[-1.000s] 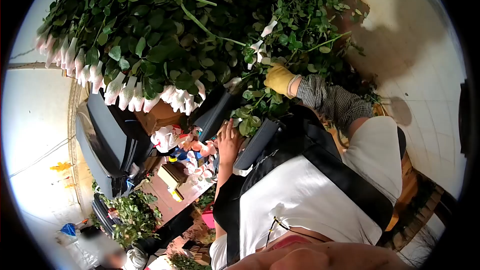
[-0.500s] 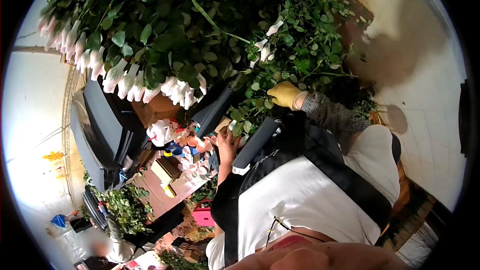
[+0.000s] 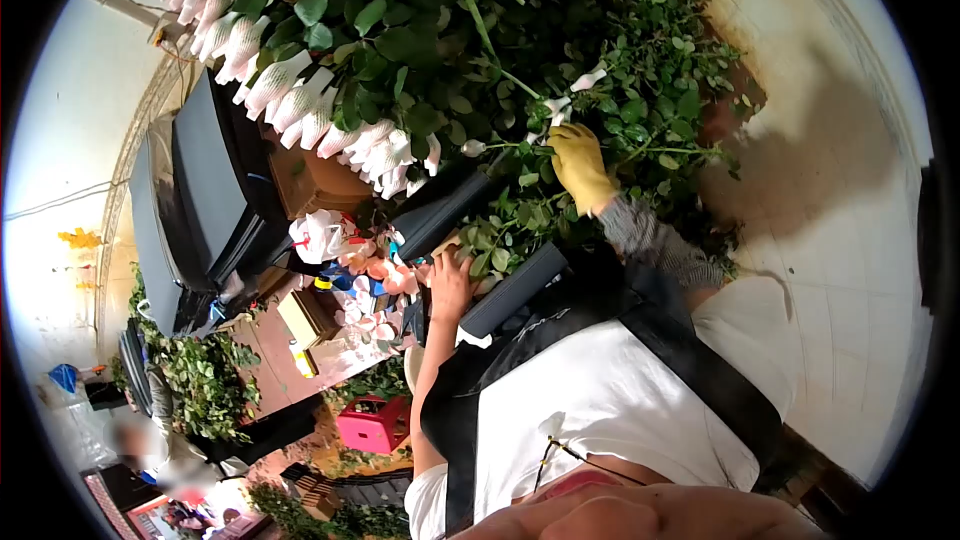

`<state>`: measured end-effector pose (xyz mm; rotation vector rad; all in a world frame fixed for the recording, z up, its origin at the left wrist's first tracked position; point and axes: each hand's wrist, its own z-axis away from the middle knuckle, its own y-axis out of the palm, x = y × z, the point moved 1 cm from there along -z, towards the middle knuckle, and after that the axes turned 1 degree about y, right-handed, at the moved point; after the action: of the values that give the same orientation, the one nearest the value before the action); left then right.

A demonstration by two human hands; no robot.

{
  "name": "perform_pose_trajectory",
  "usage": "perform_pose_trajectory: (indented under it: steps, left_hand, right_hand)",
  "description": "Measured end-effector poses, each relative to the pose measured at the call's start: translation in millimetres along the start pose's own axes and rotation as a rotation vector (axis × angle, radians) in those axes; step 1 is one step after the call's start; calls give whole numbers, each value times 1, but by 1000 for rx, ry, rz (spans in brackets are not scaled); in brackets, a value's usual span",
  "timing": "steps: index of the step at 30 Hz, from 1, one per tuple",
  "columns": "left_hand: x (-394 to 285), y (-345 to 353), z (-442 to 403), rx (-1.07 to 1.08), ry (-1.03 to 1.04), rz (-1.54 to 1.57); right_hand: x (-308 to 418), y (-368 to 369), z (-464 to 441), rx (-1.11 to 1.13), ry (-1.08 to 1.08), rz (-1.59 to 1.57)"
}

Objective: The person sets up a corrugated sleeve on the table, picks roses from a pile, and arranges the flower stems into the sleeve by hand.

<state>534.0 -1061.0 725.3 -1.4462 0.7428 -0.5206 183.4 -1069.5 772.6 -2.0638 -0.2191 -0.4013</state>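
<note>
My left hand (image 3: pixel 450 285) is bare, with its fingers bent at the edge of a small tan piece (image 3: pixel 446 244). It lies between two dark padded bars, the upper bar (image 3: pixel 450 208) and the lower bar (image 3: pixel 515 290). What its fingers hold is hidden. On my right hand (image 3: pixel 582 168) is a yellow glove. Its fingers are closed at the leafy stems, beside a rose with a white net sleeve over the bud (image 3: pixel 558 110). A single rose bud (image 3: pixel 473 148) points left from near that hand. Another sleeved bud (image 3: pixel 590 80) lies just beyond.
A large heap of leafy roses (image 3: pixel 420 50) fills the top, sleeved buds (image 3: pixel 300 105) along its left edge. Dark panels (image 3: pixel 215 180) stand left. Pink net sleeves (image 3: pixel 370 315) litter the bench. A pink stool (image 3: pixel 372 424) and another person (image 3: pixel 170 440) are lower left.
My gloved right hand has moved up and forward to the sleeved roses. A single bud now shows to its left. My left hand stays near the bars. The whole view has turned slightly.
</note>
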Motion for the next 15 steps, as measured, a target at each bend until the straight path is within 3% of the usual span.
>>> perform_pose_trajectory:
  steps: [3,7,9,11,13,14,15]
  left_hand:
    - [-3,3,3,-16,-137,190]
    - [2,24,12,-163,-201,476]
    - [3,28,14,-250,-165,522]
    - [1,21,12,-170,-197,641]
    - [11,51,11,-239,-193,501]
    - [-9,1,8,-264,-73,692]
    - [-2,18,8,-205,-210,922]
  right_hand:
    - [37,-60,-11,-159,44,49]
    - [40,-89,-5,-257,126,-210]
    - [30,-74,5,-261,-100,-342]
    - [57,-77,11,-90,-314,-435]
    - [71,-55,37,113,-440,-377]
    - [79,-57,41,178,-450,-291]
    - [82,-61,39,243,-459,-205]
